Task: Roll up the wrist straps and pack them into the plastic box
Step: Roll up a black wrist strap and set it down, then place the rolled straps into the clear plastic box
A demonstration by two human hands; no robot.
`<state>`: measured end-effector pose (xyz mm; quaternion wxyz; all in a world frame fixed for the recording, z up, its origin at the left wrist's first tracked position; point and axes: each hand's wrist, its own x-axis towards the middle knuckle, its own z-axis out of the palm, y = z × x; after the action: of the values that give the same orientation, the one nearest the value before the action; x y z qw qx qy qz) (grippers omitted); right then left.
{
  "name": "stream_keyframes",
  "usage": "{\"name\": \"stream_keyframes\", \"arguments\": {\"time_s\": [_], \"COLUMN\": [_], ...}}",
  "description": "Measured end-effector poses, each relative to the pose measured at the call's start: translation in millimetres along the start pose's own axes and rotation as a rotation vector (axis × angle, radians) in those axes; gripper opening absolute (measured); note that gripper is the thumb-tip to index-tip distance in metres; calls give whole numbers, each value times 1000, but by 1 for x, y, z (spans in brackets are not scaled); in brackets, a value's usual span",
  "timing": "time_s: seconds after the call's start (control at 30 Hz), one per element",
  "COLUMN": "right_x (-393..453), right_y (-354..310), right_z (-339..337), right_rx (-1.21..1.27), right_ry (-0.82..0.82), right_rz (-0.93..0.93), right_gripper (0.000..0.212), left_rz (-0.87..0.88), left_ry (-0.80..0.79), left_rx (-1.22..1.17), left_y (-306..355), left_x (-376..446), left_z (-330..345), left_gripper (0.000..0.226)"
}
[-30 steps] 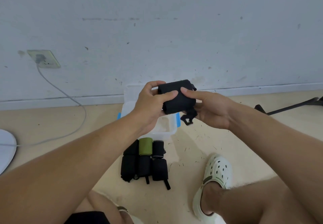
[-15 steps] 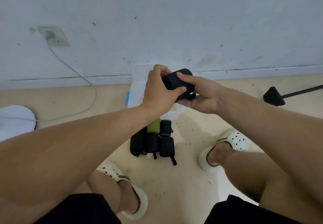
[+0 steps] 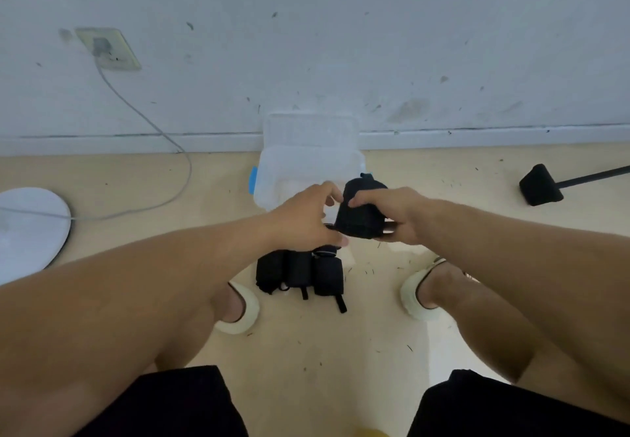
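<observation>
While I look down through the head camera, I count two bare hands, one rolled black fabric wrist strap (image 3: pixel 358 213) held up between them, and one pile of black rolled wrist straps (image 3: pixel 300 271) on the beige floor (image 3: pixel 324 351) below. In that pile I can make out three rolls side by side in the near row, with at least one more tucked behind them under the hands; the exact total I cannot tell. Two thin black tabs hang from the near rolls toward me.

My right hand (image 3: pixel 397 213) grips the held roll, thumb over its top and fingers curled beneath. My left hand (image 3: pixel 306 218) sits just beside the roll's left edge with fingers bent; whether it actually touches or pinches the strap I cannot tell. The roll looks thick, matte and dark, wider at its base, with a small tab poking out at the top.

One clear plastic box with blue side latches (image 3: pixel 272 181) stands open on the floor against the white wall (image 3: pixel 341 44), just beyond the hands, its lid leaning up behind it.

I read no brand, label or writing anywhere. Two cream clogs, one wall socket with one grey cable, one white round base at left and one black foot on a rod at right complete the count.
</observation>
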<state>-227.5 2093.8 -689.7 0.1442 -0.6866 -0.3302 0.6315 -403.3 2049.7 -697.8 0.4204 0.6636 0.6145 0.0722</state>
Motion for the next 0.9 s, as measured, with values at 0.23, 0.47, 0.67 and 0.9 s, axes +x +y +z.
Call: {"name": "stream_keyframes", "arguments": {"time_s": [0.23, 0.47, 0.67, 0.9], "right_x": [74, 185, 244, 252], "right_y": [13, 74, 115, 135], "right_z": [-38, -10, 20, 11], "right_rx": [-381, -406, -335, -334], "right_ry": [-13, -10, 59, 13], "right_rz": [68, 201, 170, 34], "right_gripper": [57, 62, 45, 52], "left_rz": [21, 87, 112, 227], "left_ry": [-329, -447, -456, -286], "left_rx": [490, 627, 599, 600], "left_y": [-44, -129, -183, -213], "left_x": [27, 92, 116, 128], "left_z": [-46, -31, 22, 74], "left_gripper": [65, 70, 76, 75]}}
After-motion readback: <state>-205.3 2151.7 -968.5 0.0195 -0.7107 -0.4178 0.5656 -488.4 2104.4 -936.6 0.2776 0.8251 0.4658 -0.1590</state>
